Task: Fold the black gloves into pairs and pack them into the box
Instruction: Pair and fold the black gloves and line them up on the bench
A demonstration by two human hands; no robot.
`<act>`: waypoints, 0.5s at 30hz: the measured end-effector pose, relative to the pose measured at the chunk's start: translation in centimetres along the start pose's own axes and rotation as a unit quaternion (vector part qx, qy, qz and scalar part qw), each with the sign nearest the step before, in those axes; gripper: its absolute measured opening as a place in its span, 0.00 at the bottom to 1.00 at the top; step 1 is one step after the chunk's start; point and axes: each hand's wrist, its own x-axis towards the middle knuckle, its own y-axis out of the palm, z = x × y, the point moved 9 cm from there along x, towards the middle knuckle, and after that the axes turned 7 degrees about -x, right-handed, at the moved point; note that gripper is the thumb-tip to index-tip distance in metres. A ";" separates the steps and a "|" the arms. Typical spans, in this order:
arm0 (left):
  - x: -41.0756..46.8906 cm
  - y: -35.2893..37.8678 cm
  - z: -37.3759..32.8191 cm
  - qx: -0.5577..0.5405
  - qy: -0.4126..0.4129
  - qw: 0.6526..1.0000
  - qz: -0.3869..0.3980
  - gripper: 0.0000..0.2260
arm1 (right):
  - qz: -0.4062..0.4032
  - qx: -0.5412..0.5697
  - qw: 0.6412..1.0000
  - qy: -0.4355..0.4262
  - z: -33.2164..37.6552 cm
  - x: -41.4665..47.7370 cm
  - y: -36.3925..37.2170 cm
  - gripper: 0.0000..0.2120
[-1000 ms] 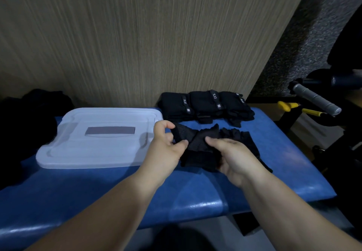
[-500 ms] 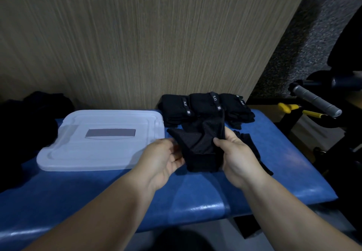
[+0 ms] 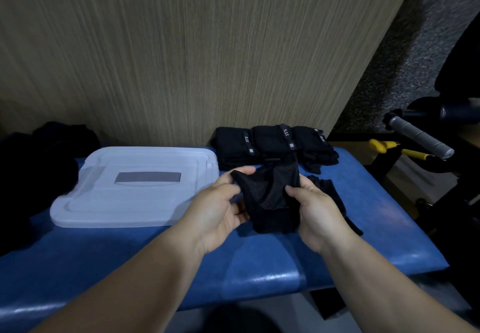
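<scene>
Well out from the left hand [image 3: 218,210], a white lid [image 3: 135,187] is laid flat on the blue surface [image 3: 384,236]; what sits beneath it cannot be told. A black glove [image 3: 270,200] is held up between both hands, one corner pinched by the left hand, the opposite side gripped by the curled fingers and thumb of the right hand [image 3: 317,210]; its long axis is judged to run away from the body. Just beyond the right hand a loose glove [image 3: 331,192] is seen, nearer that hand — the likely mate; folded pairs [image 3: 272,143] are lined up past both hands. Open room is left toward the near edge.
</scene>
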 end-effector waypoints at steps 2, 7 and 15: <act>-0.2 0.4 0.1 0.004 -0.011 1.000 0.022 0.17 | -0.005 0.008 1.000 0.008 -0.1 0.0 -0.1 0.16; -0.3 0.8 0.2 0.019 -0.009 0.999 0.046 0.12 | -0.002 0.024 0.999 0.023 -0.2 -0.1 -0.1 0.14; 0.3 0.6 -0.2 -0.015 0.015 0.999 0.033 0.09 | -0.009 -0.024 0.999 0.028 -0.2 -0.1 -0.5 0.14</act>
